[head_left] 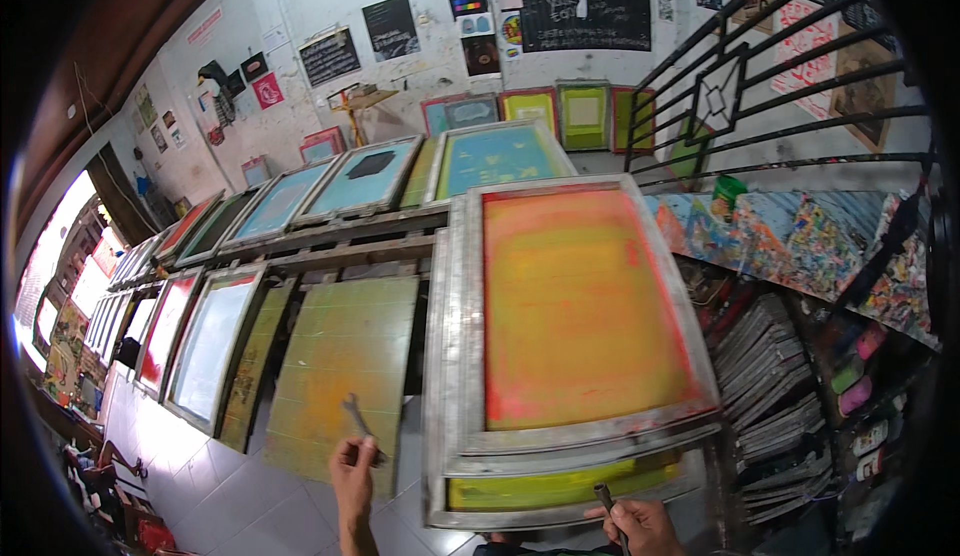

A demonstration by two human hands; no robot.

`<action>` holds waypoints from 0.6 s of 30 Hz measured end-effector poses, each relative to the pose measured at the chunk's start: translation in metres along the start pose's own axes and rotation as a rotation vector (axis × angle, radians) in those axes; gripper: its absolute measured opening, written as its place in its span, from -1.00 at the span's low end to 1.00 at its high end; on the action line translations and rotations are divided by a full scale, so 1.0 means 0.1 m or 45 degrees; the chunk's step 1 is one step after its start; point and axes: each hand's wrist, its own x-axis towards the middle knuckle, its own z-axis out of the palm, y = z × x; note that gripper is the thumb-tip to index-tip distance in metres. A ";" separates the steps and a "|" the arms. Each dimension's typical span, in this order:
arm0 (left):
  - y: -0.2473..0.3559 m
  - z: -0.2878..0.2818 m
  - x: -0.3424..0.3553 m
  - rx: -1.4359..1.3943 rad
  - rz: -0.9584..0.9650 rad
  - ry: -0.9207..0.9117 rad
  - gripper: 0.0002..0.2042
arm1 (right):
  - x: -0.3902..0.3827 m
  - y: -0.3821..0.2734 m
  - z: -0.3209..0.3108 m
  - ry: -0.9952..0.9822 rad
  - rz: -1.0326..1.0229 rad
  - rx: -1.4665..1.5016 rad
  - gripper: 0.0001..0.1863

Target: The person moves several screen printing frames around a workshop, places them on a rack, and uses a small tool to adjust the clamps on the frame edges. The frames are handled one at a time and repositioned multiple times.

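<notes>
My left hand [351, 471] is closed on a small metal wrench [355, 416], whose head points up over a greenish-yellow board [345, 331] with an orange smudge. Farther right, my right hand [650, 529] grips a dark, tube-ended tool [604, 497]; its exact kind is unclear. Just beyond that hand lies a large silkscreen frame [468, 306] with metal edges and orange-yellow mesh. It rests on top of another frame with yellow-green mesh [570, 486], which shows along the near side. Neither tool appears to touch the frames.
More screens, including a blue one [500, 161], lie in rows to the left and back. A black metal railing [715, 106] rises at the right above a paint-spattered panel [800, 241]. Below it sit a stack of grey slats [765, 396] and several bottles [870, 451].
</notes>
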 end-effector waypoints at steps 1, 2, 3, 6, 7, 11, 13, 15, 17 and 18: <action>0.14 0.45 -0.29 -0.081 0.006 -0.084 -0.89 | -0.10 0.03 -0.26 0.037 -0.042 0.020 -0.53; 0.24 0.92 -0.56 -0.163 0.001 -0.169 -0.91 | -0.19 -0.01 -0.51 0.113 -0.035 -0.014 -0.52; 0.29 1.40 -0.80 -0.174 0.031 -0.292 -0.92 | -0.30 -0.07 -0.76 0.193 -0.008 -0.060 -0.51; 0.65 2.88 -1.56 -0.277 -0.144 -0.729 -0.89 | -0.67 -0.02 -1.91 0.235 -0.054 -0.305 -0.58; 0.74 3.27 -1.83 -0.256 -0.187 -0.801 -0.85 | -0.73 -0.05 -2.14 0.256 -0.166 -0.268 -0.55; 0.84 4.61 -2.74 -0.317 -0.369 -1.138 -0.82 | -1.10 -0.35 -3.14 0.291 -0.268 -0.178 -0.56; 0.99 5.12 -3.07 -0.389 -0.565 -1.305 -0.79 | -1.28 -0.46 -3.46 0.328 -0.114 -0.066 -0.54; 1.02 5.51 -3.28 -0.426 -0.537 -1.446 -0.77 | -1.37 -0.39 -3.82 0.314 0.056 0.178 -0.47; 1.07 5.84 -3.41 -0.412 -0.516 -1.516 -0.77 | -1.46 -0.06 -4.21 0.295 0.149 0.352 -0.42; 1.07 5.99 -3.43 -0.457 -0.509 -1.532 -0.77 | -1.41 0.02 -4.31 0.337 0.173 0.468 -0.40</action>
